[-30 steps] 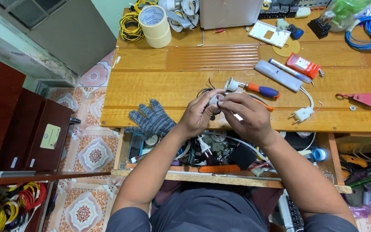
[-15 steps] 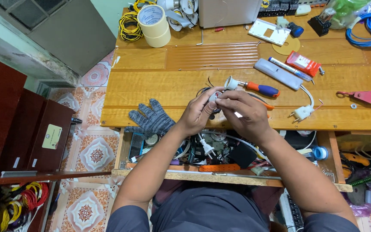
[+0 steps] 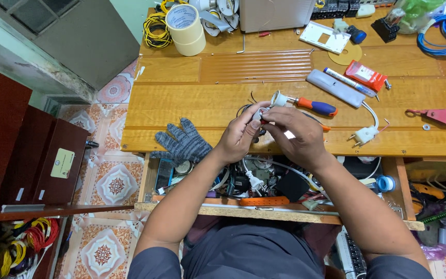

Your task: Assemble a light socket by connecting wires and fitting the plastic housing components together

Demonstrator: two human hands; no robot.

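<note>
My left hand (image 3: 239,135) and my right hand (image 3: 295,137) meet over the front edge of a wooden workbench (image 3: 192,103). Together they pinch a small white electrical part (image 3: 260,113) with dark wires (image 3: 243,109) trailing from it. Just beyond my fingertips lies a white lamp socket (image 3: 277,98) beside a screwdriver (image 3: 316,106) with an orange and blue handle. A white two-pin plug (image 3: 363,135) on a white cord rests to the right of my right hand. A grey knit glove (image 3: 182,143) lies left of my left hand.
An open drawer (image 3: 264,181) full of cables and parts sits under my forearms. A roll of tape (image 3: 186,22), yellow wire coil (image 3: 153,27), grey box (image 3: 277,13), white bar (image 3: 334,88), red packet (image 3: 365,75), pink tool (image 3: 440,115) and blue cable (image 3: 442,36) lie on the bench.
My hands stay together on the small white part with only slight finger shifts; nothing else on the bench has moved.
</note>
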